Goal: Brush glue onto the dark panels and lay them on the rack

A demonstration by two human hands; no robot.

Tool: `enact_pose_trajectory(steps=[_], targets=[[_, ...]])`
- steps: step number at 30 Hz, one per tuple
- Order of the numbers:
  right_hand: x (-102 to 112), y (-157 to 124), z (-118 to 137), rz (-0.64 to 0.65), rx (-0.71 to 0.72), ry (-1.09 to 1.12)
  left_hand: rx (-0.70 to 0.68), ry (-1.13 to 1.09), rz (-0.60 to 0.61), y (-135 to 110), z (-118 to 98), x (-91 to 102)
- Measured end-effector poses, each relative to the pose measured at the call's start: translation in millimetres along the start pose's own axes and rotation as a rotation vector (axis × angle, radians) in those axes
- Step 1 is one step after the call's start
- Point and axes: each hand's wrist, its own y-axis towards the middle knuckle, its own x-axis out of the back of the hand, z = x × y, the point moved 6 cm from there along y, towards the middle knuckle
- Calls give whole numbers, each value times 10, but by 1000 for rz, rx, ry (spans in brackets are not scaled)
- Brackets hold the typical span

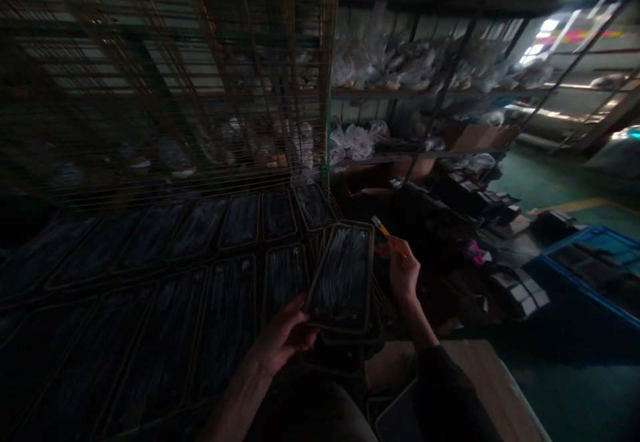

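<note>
My left hand (287, 335) is clamped on the near edge of a dark tray (343, 275), which is held above a stack (350, 341) with its long axis running away from me. My right hand (404, 275), just right of the tray, pinches an orange tool (387, 234). It's dim, but I think it's a brush, with its tip by the tray's far corner.
</note>
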Motion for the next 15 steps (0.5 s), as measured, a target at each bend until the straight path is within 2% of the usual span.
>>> enact_pose_trajectory(steps=[4,6,9,11,13,15], targets=[[143,-335,90,-23,-31,-67,-111,-183,37,-15,-337,-195],[101,-493,132,54,-10,-140,-178,-223,70,5,-582,-332],[-85,-682,125,268,59,-321,-264,-240,139,57,-974,-538],[-175,-774,99,363,125,-426,-322,-212,202,59,-1228,-647],[-201,-846,119,391,204,-478,-399,-179,251,-7,-1460,-688],[-226,-890,194,392,267,-449,-465,-152,276,-138,-1641,-630]])
